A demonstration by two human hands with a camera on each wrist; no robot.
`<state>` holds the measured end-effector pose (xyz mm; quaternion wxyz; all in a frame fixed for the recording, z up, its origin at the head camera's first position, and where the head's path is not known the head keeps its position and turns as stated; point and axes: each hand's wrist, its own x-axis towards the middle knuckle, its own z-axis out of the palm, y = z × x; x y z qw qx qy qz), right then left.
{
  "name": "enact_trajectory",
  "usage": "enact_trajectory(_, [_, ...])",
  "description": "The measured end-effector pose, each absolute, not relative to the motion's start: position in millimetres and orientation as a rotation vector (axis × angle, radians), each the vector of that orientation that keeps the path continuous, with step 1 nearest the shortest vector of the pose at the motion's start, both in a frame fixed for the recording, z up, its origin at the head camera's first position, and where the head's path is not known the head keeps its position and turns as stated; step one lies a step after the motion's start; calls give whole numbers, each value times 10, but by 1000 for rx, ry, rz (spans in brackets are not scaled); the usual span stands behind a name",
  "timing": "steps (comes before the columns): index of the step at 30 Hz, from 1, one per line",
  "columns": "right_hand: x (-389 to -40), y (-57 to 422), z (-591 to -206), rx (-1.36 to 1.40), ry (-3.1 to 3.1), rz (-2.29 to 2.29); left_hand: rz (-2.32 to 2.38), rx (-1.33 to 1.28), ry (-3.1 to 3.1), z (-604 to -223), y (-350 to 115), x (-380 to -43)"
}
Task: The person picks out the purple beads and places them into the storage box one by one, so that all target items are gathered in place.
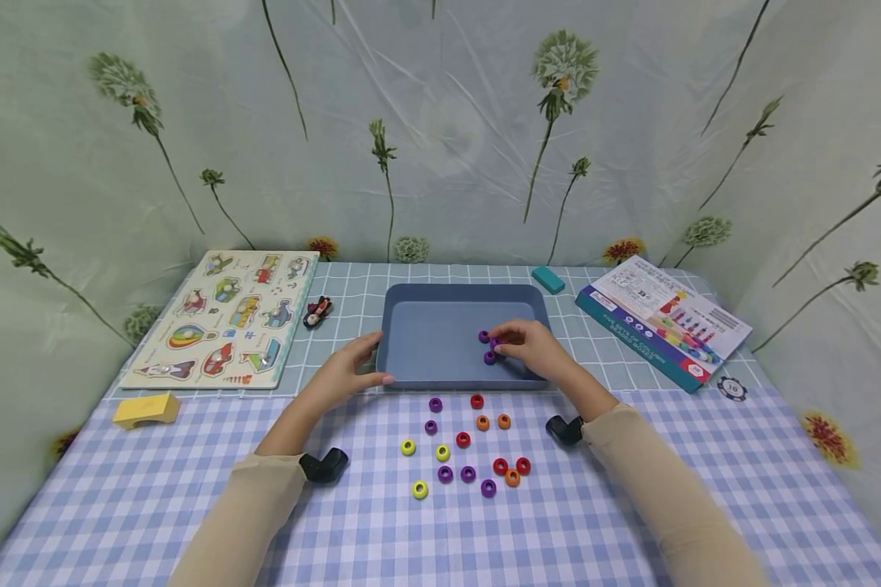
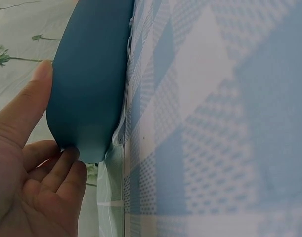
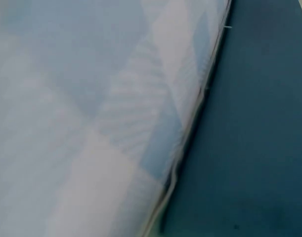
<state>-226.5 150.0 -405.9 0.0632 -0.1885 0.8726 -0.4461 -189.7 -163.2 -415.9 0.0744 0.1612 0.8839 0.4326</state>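
Note:
A shallow blue-grey tray (image 1: pixel 440 385) lies on the table. My left hand (image 1: pixel 345 371) grips its near left corner, the thumb along the front wall and the fingers at the left side. In the left wrist view the thumb (image 2: pixel 41 74) reaches the rim, with curled fingers (image 2: pixel 66 173) against the tray's end wall (image 2: pixel 86 98). Inside the tray, at its right side, my right hand (image 1: pixel 532 349) pinches a purple bead (image 1: pixel 495 344) between thumb and fingertips. Two more purple beads, one behind (image 1: pixel 484 336) and one in front (image 1: pixel 489 358), sit close beside it. The right wrist view shows no hand.
Several purple (image 1: pixel 444 474), red (image 1: pixel 463 440), orange (image 1: pixel 482 423) and yellow beads (image 1: pixel 443 452) lie on the checked cloth before the tray. Around it are a puzzle board (image 1: pixel 223 318), a small figure (image 1: pixel 318 312), a yellow block (image 1: pixel 147 410), a teal block (image 1: pixel 548 280) and a game box (image 1: pixel 661 318).

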Motion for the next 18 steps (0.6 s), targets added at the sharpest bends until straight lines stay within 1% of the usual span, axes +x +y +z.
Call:
enact_trajectory(5, [-2329, 1474, -4104, -538, 2677, -1210, 1301, 498, 2651, -4156, -1638, -1899])
enact_trajectory(10, [-2318, 1456, -4101, -520, 2688, -1136, 1302, 494, 2649, -4152, -1639, -1894])
enact_trajectory(15, [-2218, 1433, -4024, -566, 2688, -1224, 1292, 480, 2648, -4151, -1637, -1890])
enact_trajectory(18, [-2101, 1408, -3962, -655, 2668, -1341, 1292, 474, 2652, -4151, -1633, -1891])
